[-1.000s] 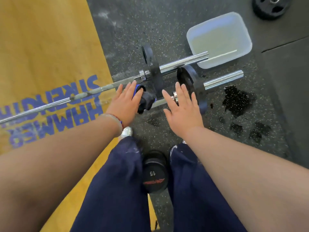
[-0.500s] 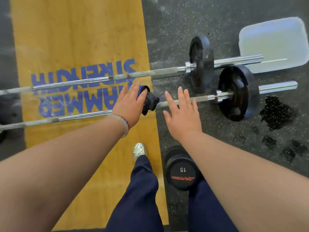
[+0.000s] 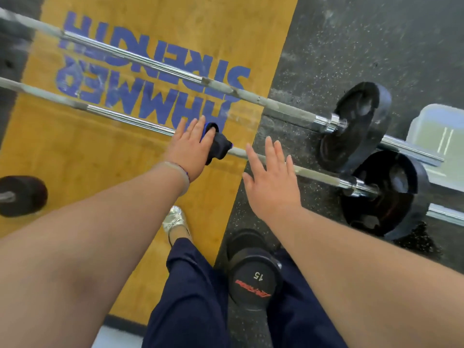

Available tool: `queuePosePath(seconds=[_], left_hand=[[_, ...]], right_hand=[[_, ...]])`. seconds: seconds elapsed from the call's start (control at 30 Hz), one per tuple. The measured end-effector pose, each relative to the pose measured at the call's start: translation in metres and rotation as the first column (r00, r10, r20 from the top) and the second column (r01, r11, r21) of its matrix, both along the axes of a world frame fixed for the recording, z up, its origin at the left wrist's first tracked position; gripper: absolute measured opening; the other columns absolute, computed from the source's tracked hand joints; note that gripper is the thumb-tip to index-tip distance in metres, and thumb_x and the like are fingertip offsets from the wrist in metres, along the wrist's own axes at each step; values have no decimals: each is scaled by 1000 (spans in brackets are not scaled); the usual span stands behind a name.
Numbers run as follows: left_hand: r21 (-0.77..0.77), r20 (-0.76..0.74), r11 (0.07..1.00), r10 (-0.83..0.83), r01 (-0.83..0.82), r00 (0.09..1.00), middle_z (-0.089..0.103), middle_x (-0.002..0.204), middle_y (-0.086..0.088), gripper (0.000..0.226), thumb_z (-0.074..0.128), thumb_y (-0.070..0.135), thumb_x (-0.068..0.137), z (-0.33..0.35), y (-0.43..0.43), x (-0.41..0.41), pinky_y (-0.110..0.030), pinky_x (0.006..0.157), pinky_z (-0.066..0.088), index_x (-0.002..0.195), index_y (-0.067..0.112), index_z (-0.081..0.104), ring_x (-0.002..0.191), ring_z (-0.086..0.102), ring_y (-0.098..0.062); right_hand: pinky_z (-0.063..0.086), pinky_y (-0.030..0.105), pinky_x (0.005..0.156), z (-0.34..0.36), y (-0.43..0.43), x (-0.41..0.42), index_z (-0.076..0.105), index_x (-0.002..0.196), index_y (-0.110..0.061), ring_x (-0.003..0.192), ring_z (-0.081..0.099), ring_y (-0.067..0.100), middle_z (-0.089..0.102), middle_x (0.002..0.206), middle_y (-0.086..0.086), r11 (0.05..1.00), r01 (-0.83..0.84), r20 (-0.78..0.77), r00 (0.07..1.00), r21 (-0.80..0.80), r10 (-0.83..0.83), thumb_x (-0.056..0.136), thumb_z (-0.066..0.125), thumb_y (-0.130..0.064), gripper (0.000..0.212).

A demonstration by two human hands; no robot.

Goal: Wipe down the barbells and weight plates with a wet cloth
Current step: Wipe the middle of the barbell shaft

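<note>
Head view: A person leans over two barbells lying side by side across a yellow lifting platform (image 3: 120, 187) and black rubber floor. The left hand (image 3: 187, 146), fingers straight, presses a dark cloth (image 3: 219, 146) onto the shaft of the near barbell (image 3: 125, 118). The right hand (image 3: 272, 183) is spread flat over the same bar further right; contact is unclear. The far barbell (image 3: 150, 60) and the weight plates (image 3: 391, 197) at the right end appear to await their turn. The shaft wipe looks under way. The next stroke likely runs left, needing firm downward pressure while the right hand steadies the bar.
</note>
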State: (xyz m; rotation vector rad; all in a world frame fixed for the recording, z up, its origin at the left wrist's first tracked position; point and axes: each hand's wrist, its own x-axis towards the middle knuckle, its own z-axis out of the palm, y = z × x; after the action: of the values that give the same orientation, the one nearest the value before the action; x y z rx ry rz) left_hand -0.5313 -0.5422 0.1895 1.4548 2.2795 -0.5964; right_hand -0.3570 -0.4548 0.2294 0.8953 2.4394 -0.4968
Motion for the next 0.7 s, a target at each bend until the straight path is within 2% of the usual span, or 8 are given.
queuePosePath(seconds=[0.17,0.4,0.57,0.7], left_hand=[[52,55,998,21,-24,998,-4,159,-16,58,34,24,103,-6,-28,-23,-46,115,-8,152,15,4,147,0,-28],[72,93,996,36,-43,995,-8,158,-15,60,34,18,102,20,-70,-93,-43,117,-4,152,15,1,147,-1,-27],[75,113,997,-37,29,993,-11,158,-14,65,37,11,100,36,-93,-143,-39,118,3,152,16,-1,147,-4,-26],[101,148,994,14,-29,989,-8,159,-12,63,39,11,101,39,-91,-169,-37,116,14,153,17,3,147,-1,-26]], right_hand=[[-9,40,117,-7,-32,-52,-11,149,-36,144,-21,20,-22,157,4,1000,29,-17,999,-5,-29,102,20,-46,58],[-8,40,118,10,-75,-127,-10,150,-37,144,-21,20,-22,157,3,997,81,-23,996,-2,-81,102,19,-47,57],[-9,39,118,27,-85,-150,-13,149,-38,143,-23,18,-24,157,2,989,147,4,989,19,-147,101,17,-48,57],[-10,39,118,33,-82,-169,-13,149,-37,143,-24,19,-25,156,2,991,132,5,991,23,-132,101,16,-49,57]])
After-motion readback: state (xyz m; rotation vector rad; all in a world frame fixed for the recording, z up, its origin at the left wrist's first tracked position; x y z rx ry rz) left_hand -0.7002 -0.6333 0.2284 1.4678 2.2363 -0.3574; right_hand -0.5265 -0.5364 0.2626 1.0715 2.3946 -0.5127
